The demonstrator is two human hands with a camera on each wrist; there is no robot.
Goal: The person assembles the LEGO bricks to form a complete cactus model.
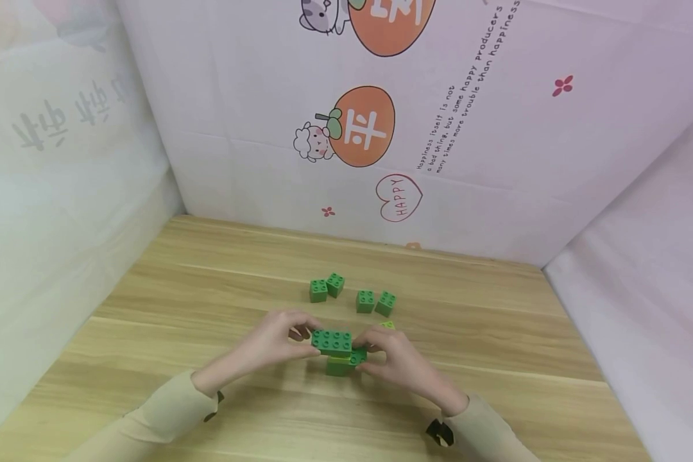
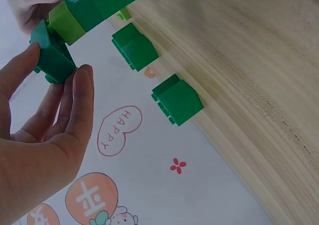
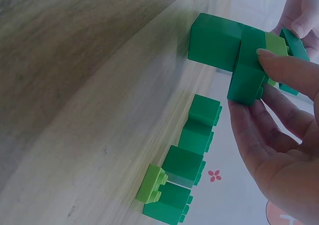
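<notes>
My left hand (image 1: 283, 335) pinches a long dark green building brick (image 1: 332, 343) by its left end, thumb in front and fingers behind. This brick tilts against the light green brick (image 2: 68, 24) in the left wrist view. Below the light green brick comes another dark green brick (image 3: 245, 83), which my right hand (image 1: 397, 360) pinches between thumb and fingers where it juts out to the right. A tall dark green block (image 3: 214, 41) forms the bottom of this small stack, partly hidden by the upper bricks in the head view.
Behind the stack stand several square dark green blocks, a left pair (image 1: 319, 291) and a right pair (image 1: 366, 301). A light green brick (image 1: 387, 325) lies just beyond my right hand. White printed cloth (image 1: 237, 167) walls the wooden table (image 1: 208, 276) at the back and sides.
</notes>
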